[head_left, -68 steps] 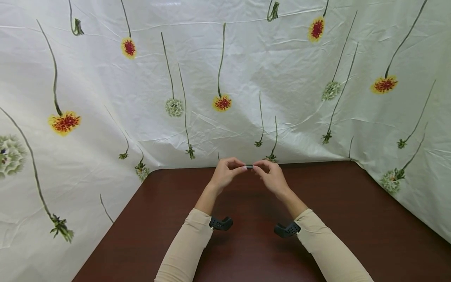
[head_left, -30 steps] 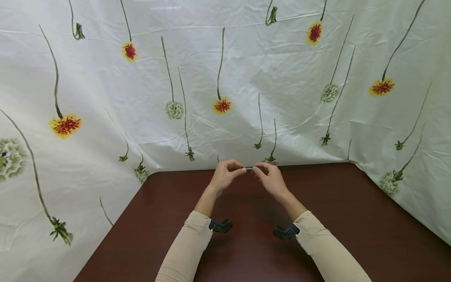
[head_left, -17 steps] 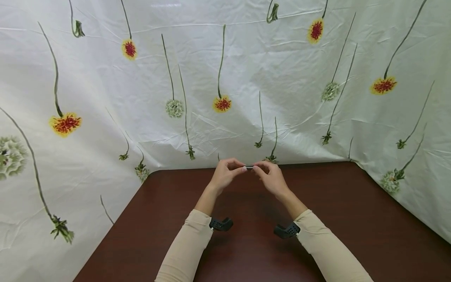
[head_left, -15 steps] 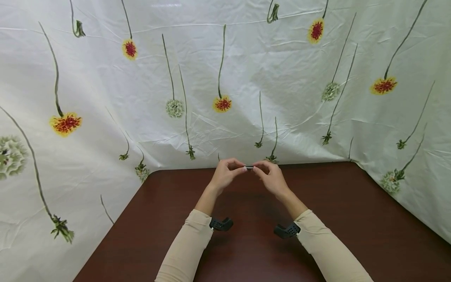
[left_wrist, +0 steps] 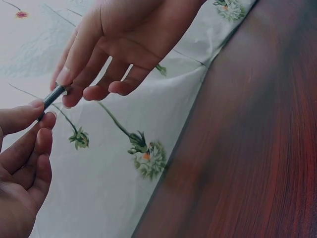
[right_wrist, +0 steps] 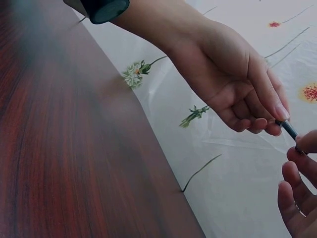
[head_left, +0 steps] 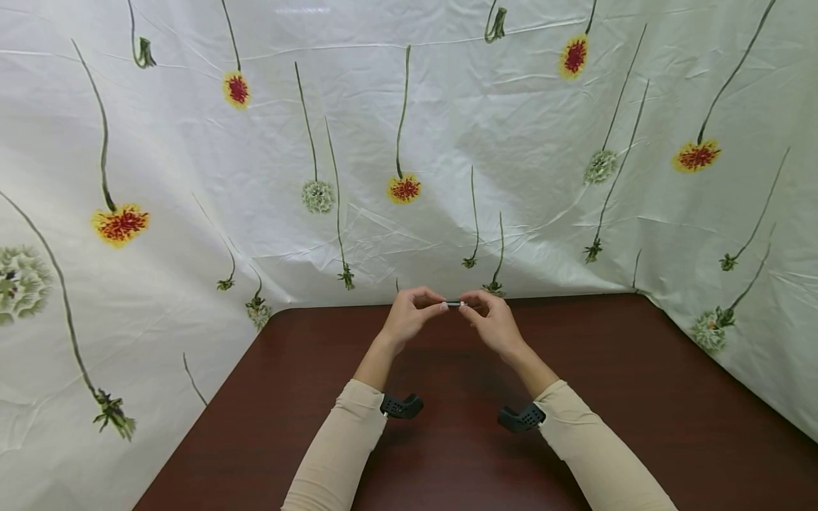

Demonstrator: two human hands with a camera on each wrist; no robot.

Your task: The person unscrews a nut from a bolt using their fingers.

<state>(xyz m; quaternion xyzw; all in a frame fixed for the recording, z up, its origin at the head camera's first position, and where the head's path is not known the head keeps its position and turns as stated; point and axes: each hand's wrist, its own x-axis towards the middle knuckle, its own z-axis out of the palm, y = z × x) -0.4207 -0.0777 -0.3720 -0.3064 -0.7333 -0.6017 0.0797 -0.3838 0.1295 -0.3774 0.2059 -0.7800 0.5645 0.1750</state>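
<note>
A threaded metal bolt (head_left: 453,304) bridges my two hands above the far part of the table. My left hand (head_left: 404,317) pinches one end between thumb and fingertips, which partly cover that end. At the other end, the thumb and index finger of my right hand (head_left: 498,325) pinch a wider metal piece, like a nut or bolt head. Grey thread shows between the hands on the bolt (left_wrist: 53,96) in the left wrist view, where it slants. In the right wrist view, the bolt (right_wrist: 289,130) runs from the left thumb to the right fingertips.
A dark red-brown table (head_left: 447,454) lies beneath both forearms. Behind and beside it hangs a white cloth (head_left: 434,128) printed with flowers. Dark bands with camera mounts, such as the left mount (head_left: 402,407) and right mount (head_left: 520,419), sit at the sleeve cuffs.
Both hands stay almost in place around the bolt. The right fingertips have shifted slightly, and a bright bit of metal now shows at their end. The view tilts a little.
</note>
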